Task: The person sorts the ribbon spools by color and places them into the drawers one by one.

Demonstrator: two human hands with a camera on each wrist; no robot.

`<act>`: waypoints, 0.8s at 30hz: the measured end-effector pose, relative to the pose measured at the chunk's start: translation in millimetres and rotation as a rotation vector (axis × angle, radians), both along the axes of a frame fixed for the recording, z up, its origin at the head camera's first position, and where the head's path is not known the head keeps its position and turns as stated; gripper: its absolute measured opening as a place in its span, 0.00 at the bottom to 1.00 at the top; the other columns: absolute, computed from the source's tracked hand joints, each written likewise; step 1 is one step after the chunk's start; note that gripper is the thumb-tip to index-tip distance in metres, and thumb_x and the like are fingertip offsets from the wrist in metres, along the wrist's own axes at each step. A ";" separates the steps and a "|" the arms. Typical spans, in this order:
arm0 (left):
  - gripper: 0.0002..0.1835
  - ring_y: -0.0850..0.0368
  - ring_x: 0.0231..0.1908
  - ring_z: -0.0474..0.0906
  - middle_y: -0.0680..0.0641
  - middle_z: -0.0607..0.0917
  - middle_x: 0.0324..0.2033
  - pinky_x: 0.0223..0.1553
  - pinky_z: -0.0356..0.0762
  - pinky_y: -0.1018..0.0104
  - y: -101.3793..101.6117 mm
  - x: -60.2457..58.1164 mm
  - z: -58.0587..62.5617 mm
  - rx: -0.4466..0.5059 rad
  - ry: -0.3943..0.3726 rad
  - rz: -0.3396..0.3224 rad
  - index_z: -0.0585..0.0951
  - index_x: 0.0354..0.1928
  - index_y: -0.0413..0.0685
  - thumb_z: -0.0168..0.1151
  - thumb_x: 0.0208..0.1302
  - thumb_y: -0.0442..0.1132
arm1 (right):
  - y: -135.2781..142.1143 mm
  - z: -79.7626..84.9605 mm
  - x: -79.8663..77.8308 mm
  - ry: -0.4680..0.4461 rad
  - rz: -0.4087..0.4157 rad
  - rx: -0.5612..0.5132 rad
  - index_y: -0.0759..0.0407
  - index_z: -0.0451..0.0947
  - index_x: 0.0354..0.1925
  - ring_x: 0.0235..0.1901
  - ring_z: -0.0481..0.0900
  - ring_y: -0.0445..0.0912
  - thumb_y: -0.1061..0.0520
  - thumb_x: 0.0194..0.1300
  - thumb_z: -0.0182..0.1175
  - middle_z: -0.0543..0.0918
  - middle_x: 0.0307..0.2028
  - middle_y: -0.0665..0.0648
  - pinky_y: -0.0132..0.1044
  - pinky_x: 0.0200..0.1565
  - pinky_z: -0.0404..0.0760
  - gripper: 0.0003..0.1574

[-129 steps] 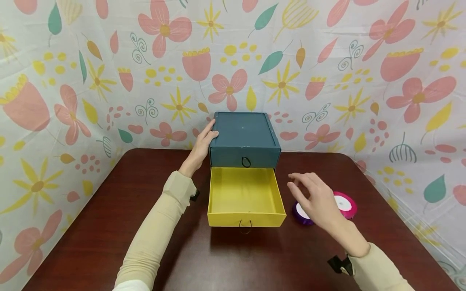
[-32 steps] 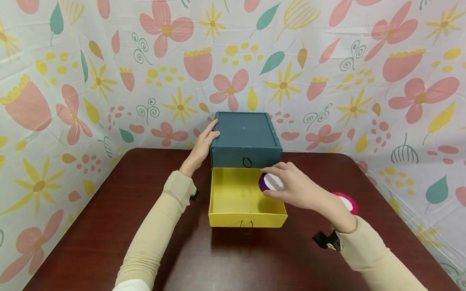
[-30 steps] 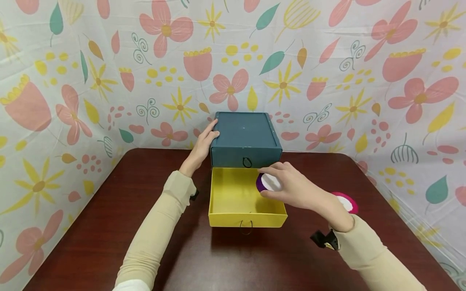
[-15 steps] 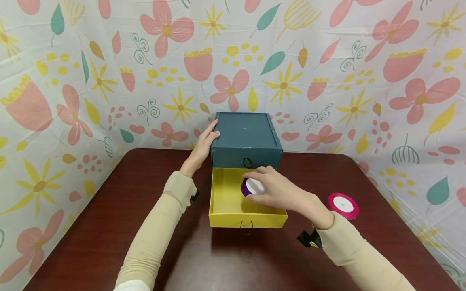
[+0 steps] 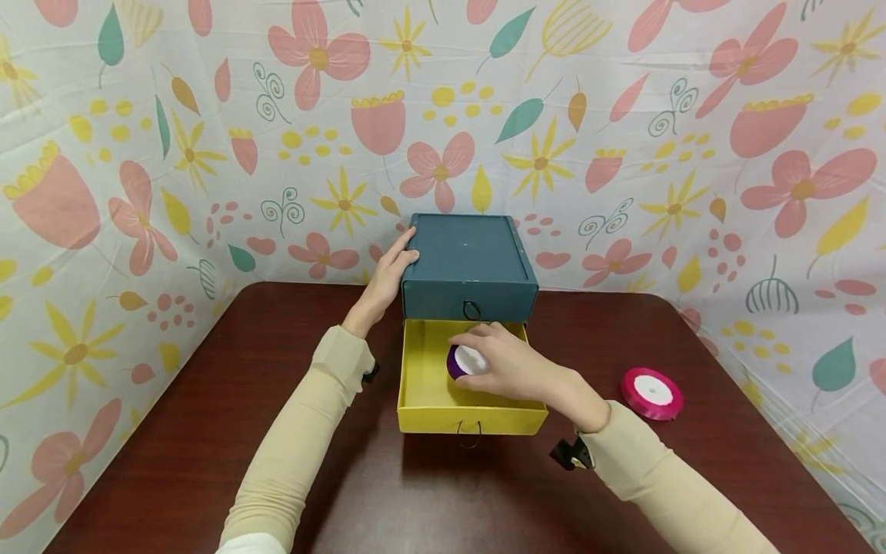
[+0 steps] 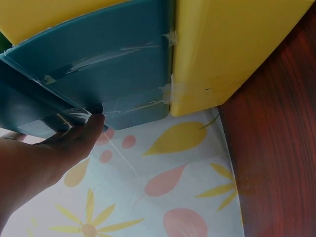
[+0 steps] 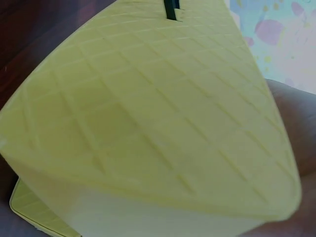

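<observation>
My right hand (image 5: 508, 362) holds a spool of purple ribbon (image 5: 469, 360) with a white face, inside the pulled-out yellow drawer (image 5: 473, 419). Whether the spool touches the drawer floor, I cannot tell. In the right wrist view the drawer's quilted front (image 7: 148, 108) fills most of the picture and hides the spool. My left hand (image 5: 384, 281) rests, fingers extended, against the left side of the blue drawer box (image 5: 464, 246). The left wrist view shows that hand (image 6: 64, 153) touching the blue box wall (image 6: 108, 64), which has clear tape on it.
A spool of pink ribbon (image 5: 652, 393) lies on the dark wooden table (image 5: 277, 369), right of the drawer. A thin dark loop handle (image 5: 469, 435) hangs from the drawer front. Flower-patterned cloth (image 5: 588, 100) stands behind the table.
My right hand has brought the purple ribbon spool from the table on the right into the yellow drawer, lately moving left and slightly down. The left hand has stayed on the blue box.
</observation>
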State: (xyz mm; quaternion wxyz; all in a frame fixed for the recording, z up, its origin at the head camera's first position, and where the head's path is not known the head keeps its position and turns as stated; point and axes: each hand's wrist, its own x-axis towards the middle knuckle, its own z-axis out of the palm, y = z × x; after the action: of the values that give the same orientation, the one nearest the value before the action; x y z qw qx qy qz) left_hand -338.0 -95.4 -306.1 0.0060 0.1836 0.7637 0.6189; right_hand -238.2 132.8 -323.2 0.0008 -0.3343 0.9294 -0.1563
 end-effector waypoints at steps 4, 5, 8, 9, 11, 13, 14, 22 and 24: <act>0.32 0.50 0.77 0.40 0.51 0.45 0.77 0.74 0.45 0.45 0.3 5.8 3.7 -0.004 0.006 0.000 0.50 0.77 0.58 0.41 0.74 0.47 | -2.9 -4.7 -3.8 -0.005 -0.008 0.010 0.57 0.74 0.62 0.57 0.72 0.56 0.45 0.59 0.67 0.78 0.58 0.61 0.46 0.50 0.80 0.36; 0.32 0.50 0.77 0.40 0.51 0.45 0.77 0.74 0.44 0.45 0.1 5.8 3.4 -0.005 0.008 0.000 0.50 0.77 0.58 0.41 0.74 0.48 | -3.5 -5.7 -4.5 -0.005 -0.009 0.013 0.57 0.74 0.62 0.57 0.72 0.56 0.45 0.58 0.68 0.78 0.58 0.61 0.46 0.51 0.80 0.36; 0.31 0.50 0.77 0.40 0.51 0.45 0.77 0.74 0.44 0.45 -0.4 5.9 3.3 -0.012 0.014 -0.001 0.50 0.77 0.58 0.41 0.75 0.48 | -5.2 -7.3 -5.6 -0.001 -0.005 0.012 0.58 0.74 0.62 0.56 0.73 0.57 0.45 0.58 0.68 0.79 0.57 0.61 0.47 0.51 0.79 0.36; 0.31 0.50 0.77 0.40 0.51 0.45 0.77 0.74 0.44 0.45 -0.4 5.8 3.6 -0.012 0.013 0.001 0.50 0.77 0.58 0.41 0.75 0.48 | -5.6 -7.3 -5.7 -0.002 -0.004 0.013 0.58 0.74 0.62 0.56 0.73 0.57 0.45 0.58 0.68 0.79 0.57 0.61 0.48 0.52 0.78 0.36; 0.32 0.50 0.77 0.40 0.51 0.45 0.77 0.74 0.44 0.45 -0.2 5.9 3.5 -0.009 0.012 0.000 0.50 0.77 0.58 0.41 0.74 0.48 | -6.3 -7.6 -6.0 -0.002 -0.005 0.016 0.58 0.74 0.62 0.56 0.73 0.57 0.45 0.58 0.68 0.79 0.57 0.61 0.48 0.52 0.78 0.37; 0.32 0.50 0.77 0.40 0.51 0.46 0.77 0.74 0.44 0.45 0.0 5.8 3.4 -0.005 0.013 -0.001 0.50 0.77 0.58 0.41 0.74 0.48 | -6.7 -8.4 -6.8 0.001 -0.010 0.018 0.58 0.74 0.62 0.56 0.73 0.57 0.45 0.58 0.68 0.79 0.57 0.61 0.48 0.52 0.78 0.37; 0.32 0.50 0.77 0.40 0.51 0.46 0.77 0.74 0.44 0.45 0.2 5.6 3.3 -0.005 0.014 -0.002 0.50 0.77 0.58 0.41 0.74 0.48 | -6.8 -8.8 -7.1 -0.001 -0.012 0.018 0.58 0.74 0.62 0.56 0.73 0.57 0.45 0.58 0.68 0.79 0.57 0.61 0.48 0.52 0.78 0.37; 0.32 0.50 0.77 0.40 0.51 0.46 0.77 0.74 0.44 0.45 0.7 6.2 3.9 -0.004 0.008 0.009 0.50 0.77 0.59 0.41 0.74 0.48 | -5.2 -11.8 -10.5 -0.040 -0.016 0.011 0.58 0.73 0.62 0.54 0.74 0.54 0.44 0.61 0.65 0.79 0.57 0.59 0.43 0.47 0.78 0.36; 0.32 0.50 0.77 0.40 0.51 0.46 0.77 0.74 0.44 0.45 0.7 6.7 4.2 -0.005 0.006 0.011 0.50 0.77 0.58 0.41 0.74 0.48 | -3.6 -11.1 -9.9 -0.051 -0.010 -0.005 0.60 0.73 0.62 0.54 0.75 0.55 0.43 0.64 0.62 0.79 0.57 0.60 0.45 0.49 0.78 0.34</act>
State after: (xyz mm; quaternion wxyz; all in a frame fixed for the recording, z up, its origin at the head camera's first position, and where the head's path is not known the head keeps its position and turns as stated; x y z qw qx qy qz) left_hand -331.3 -94.7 -301.9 0.0007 0.1816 0.7661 0.6165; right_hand -248.1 129.2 -334.3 0.0226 -0.3255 0.9304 -0.1671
